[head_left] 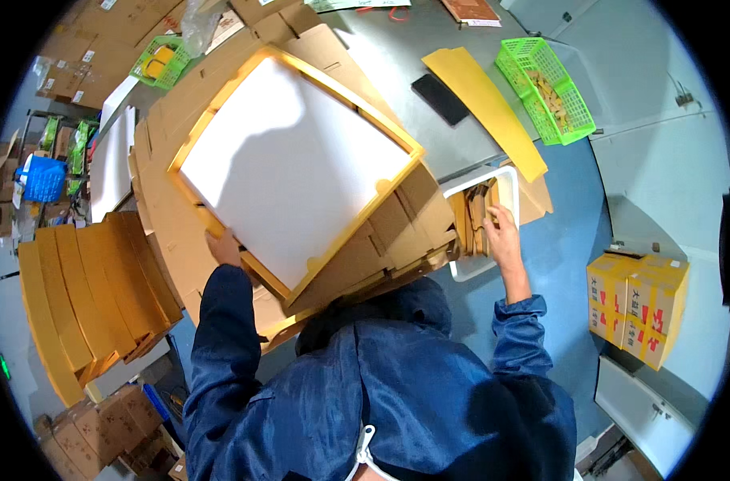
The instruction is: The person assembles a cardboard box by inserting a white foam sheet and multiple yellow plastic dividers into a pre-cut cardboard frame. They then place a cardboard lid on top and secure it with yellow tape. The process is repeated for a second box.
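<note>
A shallow yellow frame (357,238) with a white panel (293,168) inside lies at a slant on flattened cardboard (417,212). My left hand (224,247) is closed on the near-left edge of the frame, its fingertips partly hidden. To the right, a white plastic bin (516,188) holds several brown strips (471,216) standing close together. My right hand (501,236) reaches over the bin's right side, its fingers closed at the top of one strip. A shadow falls across the white panel.
A green basket (577,108) with small yellowish pieces, a long yellow sheet (489,108) and a black phone (440,99) lie on the metal table. Folded brown board pieces (92,289) stand at left. Another green basket (172,68) is at far left; a taped carton (638,305) is at right.
</note>
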Demonstrator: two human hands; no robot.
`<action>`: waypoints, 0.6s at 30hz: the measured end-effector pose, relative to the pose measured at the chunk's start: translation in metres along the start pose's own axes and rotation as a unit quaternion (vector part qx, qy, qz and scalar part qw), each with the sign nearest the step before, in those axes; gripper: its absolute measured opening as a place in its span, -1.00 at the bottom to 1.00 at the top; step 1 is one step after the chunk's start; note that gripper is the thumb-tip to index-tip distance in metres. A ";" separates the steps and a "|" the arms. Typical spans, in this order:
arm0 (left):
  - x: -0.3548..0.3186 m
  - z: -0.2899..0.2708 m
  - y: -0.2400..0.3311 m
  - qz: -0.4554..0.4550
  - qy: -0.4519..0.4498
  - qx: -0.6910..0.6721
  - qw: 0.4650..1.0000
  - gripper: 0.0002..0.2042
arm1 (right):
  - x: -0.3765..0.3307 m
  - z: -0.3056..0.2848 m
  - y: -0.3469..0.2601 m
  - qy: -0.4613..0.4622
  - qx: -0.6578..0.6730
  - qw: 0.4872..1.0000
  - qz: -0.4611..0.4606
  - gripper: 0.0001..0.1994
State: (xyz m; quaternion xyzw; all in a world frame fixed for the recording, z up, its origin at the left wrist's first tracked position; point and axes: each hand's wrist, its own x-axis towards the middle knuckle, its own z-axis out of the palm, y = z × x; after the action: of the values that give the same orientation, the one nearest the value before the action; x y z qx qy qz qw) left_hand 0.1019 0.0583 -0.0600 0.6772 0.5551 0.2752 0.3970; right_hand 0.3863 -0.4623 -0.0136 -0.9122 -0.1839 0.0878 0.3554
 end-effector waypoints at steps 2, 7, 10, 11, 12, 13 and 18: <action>-0.029 -0.003 -0.001 -0.081 0.014 -0.089 0.993 -0.49 | -0.002 -0.003 0.020 -0.023 -0.024 0.999 0.032 -0.71; -0.111 -0.014 -0.033 -0.163 0.015 -0.190 0.968 -0.49 | 0.037 -0.024 0.063 0.016 -0.103 0.994 0.025 -0.59; -0.171 -0.024 0.017 -0.334 -0.065 -0.166 0.926 -0.56 | 0.094 -0.026 0.098 0.058 -0.180 0.982 -0.003 -0.48; -0.184 -0.033 0.007 -0.303 -0.117 -0.212 0.922 -0.57 | 0.115 -0.021 0.104 0.037 -0.204 0.978 0.011 -0.39; -0.200 -0.032 0.048 -0.343 -0.176 -0.258 0.886 -0.56 | 0.133 -0.021 0.110 0.033 -0.234 0.972 -0.001 -0.34; -0.216 -0.026 0.090 -0.419 -0.114 -0.236 0.869 -0.58 | 0.148 -0.021 0.115 0.011 -0.255 0.966 0.034 -0.30; -0.240 -0.039 0.043 -0.438 -0.255 -0.324 0.799 -0.63 | 0.200 -0.014 0.104 -0.054 -0.277 0.958 0.051 -0.17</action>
State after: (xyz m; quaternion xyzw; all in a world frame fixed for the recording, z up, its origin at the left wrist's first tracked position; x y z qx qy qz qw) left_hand 0.0373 -0.1680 0.0132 0.2391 0.5499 0.0533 0.7985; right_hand 0.6025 -0.4617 -0.0797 -0.9770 -0.1729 0.1009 0.0734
